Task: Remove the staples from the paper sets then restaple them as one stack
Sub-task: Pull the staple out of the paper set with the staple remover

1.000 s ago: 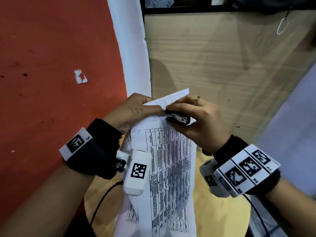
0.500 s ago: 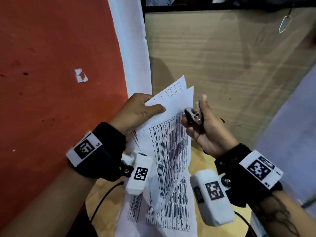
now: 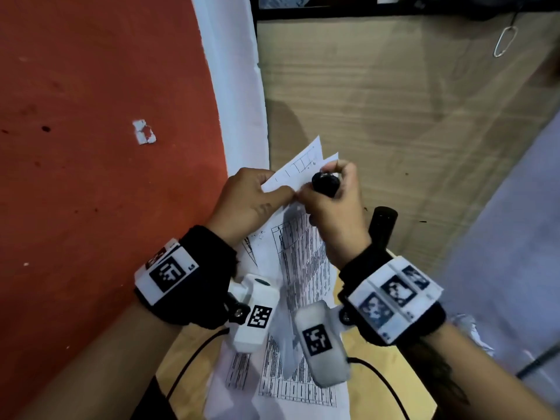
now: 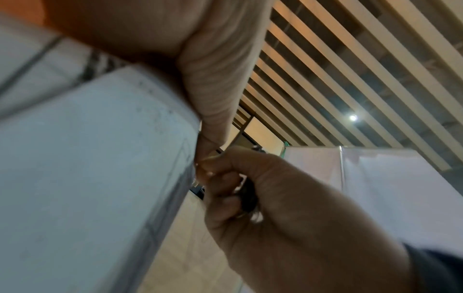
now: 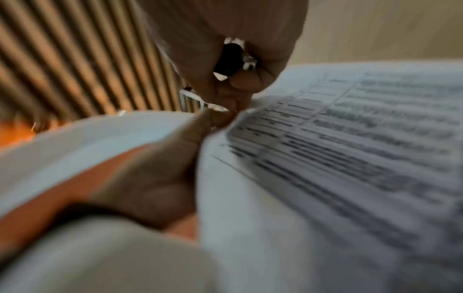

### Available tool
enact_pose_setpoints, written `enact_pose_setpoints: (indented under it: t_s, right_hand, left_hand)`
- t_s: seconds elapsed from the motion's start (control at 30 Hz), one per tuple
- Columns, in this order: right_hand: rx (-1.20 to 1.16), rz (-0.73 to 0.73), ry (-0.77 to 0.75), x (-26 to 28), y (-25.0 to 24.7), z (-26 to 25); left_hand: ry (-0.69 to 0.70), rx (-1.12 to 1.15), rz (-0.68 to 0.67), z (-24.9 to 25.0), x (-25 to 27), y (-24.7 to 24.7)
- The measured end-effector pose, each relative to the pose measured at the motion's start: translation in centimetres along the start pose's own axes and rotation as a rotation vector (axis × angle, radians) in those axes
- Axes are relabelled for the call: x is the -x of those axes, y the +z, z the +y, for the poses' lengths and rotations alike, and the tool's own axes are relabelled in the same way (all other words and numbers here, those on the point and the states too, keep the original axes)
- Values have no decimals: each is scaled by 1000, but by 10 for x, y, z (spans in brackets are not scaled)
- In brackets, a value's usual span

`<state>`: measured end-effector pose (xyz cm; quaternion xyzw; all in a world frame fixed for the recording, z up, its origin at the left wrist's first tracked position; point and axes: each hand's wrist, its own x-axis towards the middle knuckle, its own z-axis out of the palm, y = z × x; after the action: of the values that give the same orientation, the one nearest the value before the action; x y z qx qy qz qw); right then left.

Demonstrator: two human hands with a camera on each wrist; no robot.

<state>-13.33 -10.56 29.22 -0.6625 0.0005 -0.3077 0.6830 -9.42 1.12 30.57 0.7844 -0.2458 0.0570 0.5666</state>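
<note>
A set of printed papers [image 3: 306,262] is held up in front of me. My left hand [image 3: 257,198] pinches its top corner between thumb and fingers. My right hand [image 3: 333,198] grips a small black staple remover [image 3: 325,183] in curled fingers, and its thumb meets the left thumb at that corner. The left wrist view shows the paper [image 4: 87,158], my left hand [image 4: 213,95] and the right hand [image 4: 288,208] round the dark staple remover [image 4: 248,198]. In the blurred right wrist view are the staple remover [image 5: 229,59] and the printed sheet [image 5: 350,138]. The staple itself is hidden.
More printed sheets [image 3: 288,386] lie below on a light wooden surface [image 3: 375,389]. A black cylindrical thing [image 3: 382,228] stands behind my right wrist. A red wall [image 3: 91,147] is at the left, a wooden panel [image 3: 394,116] ahead, and a metal clip [image 3: 505,40] hangs at top right.
My right hand had drawn away to the right with the staple remover; it is now back at the paper's top corner, beside my left thumb. The left hand kept its pinch.
</note>
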Motion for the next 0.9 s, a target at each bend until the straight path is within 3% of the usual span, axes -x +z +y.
enact_pose_setpoints:
  t_s: [0.1, 0.2, 0.3, 0.37, 0.43, 0.53, 0.6, 0.8, 0.9]
  right_hand:
    - [304, -24, -400, 5, 1, 6]
    - [445, -92, -704, 6, -4, 13]
    - [554, -131, -905, 1, -8, 20]
    - [595, -189, -956, -3, -12, 23]
    - [556, -214, -837, -5, -16, 21]
    - [333, -268, -421, -7, -19, 20]
    - [239, -359, -222, -9, -28, 20]
    - [794, -361, -169, -13, -62, 47]
    - [824, -286, -143, -15, -68, 56]
  left_hand:
    - [-75, 79, 25, 0, -2, 2]
    - [-126, 148, 4, -4, -4, 3]
    - [-150, 193, -19, -5, -4, 4]
    - [-152, 220, -32, -9, -6, 5]
    - [-135, 196, -51, -14, -7, 6]
    - [-70, 52, -34, -25, -14, 4]
    - [-35, -10, -13, -27, -17, -4]
    - [69, -230, -143, -17, -25, -23]
    - [112, -260, -312, -12, -28, -33]
